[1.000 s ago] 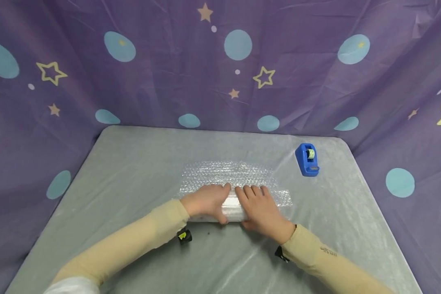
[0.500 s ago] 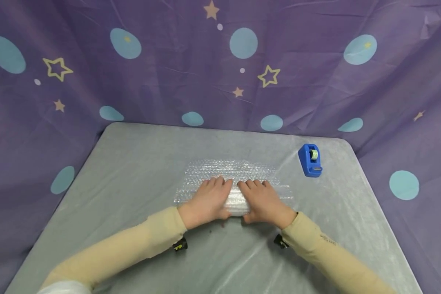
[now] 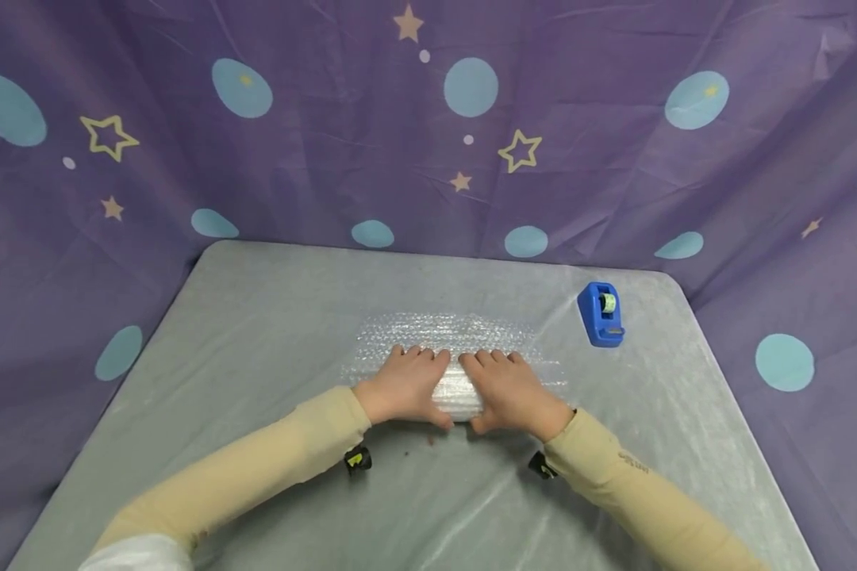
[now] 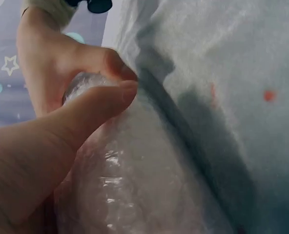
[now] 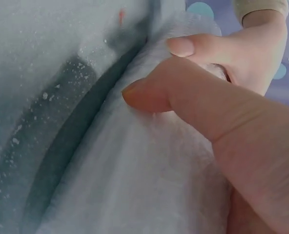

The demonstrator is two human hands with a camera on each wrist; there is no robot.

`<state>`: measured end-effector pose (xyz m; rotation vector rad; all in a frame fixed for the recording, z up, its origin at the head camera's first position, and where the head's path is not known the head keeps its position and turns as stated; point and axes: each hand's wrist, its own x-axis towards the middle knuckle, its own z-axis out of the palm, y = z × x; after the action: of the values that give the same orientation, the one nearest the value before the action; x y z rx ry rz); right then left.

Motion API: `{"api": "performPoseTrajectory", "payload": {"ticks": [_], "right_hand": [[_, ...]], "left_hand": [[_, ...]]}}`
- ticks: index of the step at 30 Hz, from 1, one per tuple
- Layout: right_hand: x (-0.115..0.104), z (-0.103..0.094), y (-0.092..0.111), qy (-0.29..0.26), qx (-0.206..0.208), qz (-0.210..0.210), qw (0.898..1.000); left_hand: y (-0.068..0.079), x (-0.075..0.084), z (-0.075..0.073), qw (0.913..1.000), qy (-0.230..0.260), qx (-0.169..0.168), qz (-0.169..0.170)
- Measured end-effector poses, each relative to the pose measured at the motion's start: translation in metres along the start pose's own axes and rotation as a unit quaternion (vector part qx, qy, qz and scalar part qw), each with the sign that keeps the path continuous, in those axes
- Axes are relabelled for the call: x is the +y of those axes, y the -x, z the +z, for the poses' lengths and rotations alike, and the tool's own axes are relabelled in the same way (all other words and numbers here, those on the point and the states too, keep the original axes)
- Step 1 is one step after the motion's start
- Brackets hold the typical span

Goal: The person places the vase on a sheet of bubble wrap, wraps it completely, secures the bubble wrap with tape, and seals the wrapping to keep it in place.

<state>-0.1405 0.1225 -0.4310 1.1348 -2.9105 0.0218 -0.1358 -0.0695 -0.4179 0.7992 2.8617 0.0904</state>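
Note:
A bubble-wrapped roll (image 3: 456, 396) lies crosswise on the table, its contents hidden by the wrap. My left hand (image 3: 405, 388) grips its left half, fingers over the far side and thumb on the near side. Close beside it, my right hand (image 3: 510, 394) grips the right half in the same manner. Beyond the fingers, a loose sheet of bubble wrap (image 3: 443, 327) spreads flat. In the left wrist view, clear plastic (image 4: 130, 180) bulges beneath the thumb. The right wrist view has the right thumb (image 5: 152, 95) pressing on the wrapped surface.
A blue tape dispenser (image 3: 602, 316) stands at the back right of the grey-covered table (image 3: 271, 317). Behind the table hangs a purple curtain (image 3: 371, 119) with stars and dots. Small black cameras (image 3: 358, 458) hang under both wrists.
The roll has shifted slightly away from me. My left hand has turned so its fingers reach over the far side; my right hand has moved slightly forward with the roll.

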Motion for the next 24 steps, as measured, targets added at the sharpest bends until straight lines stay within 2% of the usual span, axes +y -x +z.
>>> {"api": "performPoseTrajectory", "payload": {"ticks": [3,8,16,20,24], "right_hand": [[-0.001,0.0,0.002,-0.005,0.007,-0.001,1.0],[-0.003,0.003,0.008,0.008,0.02,0.009,1.0],[-0.019,0.0,0.026,0.028,0.036,-0.001,0.999],[-0.022,0.006,0.029,0.031,0.068,-0.007,0.997],[-0.018,0.012,0.024,0.022,0.095,-0.019,0.995]], "left_hand": [[-0.005,-0.003,0.0,0.9993,0.026,-0.028,-0.003],[-0.007,-0.003,0.0,0.9987,0.03,-0.042,0.003],[0.001,0.0,0.001,0.9974,0.041,-0.059,0.002],[0.005,0.001,0.001,0.9963,0.051,-0.069,0.006],[0.002,-0.004,0.0,0.9934,0.075,-0.087,0.004]]}}
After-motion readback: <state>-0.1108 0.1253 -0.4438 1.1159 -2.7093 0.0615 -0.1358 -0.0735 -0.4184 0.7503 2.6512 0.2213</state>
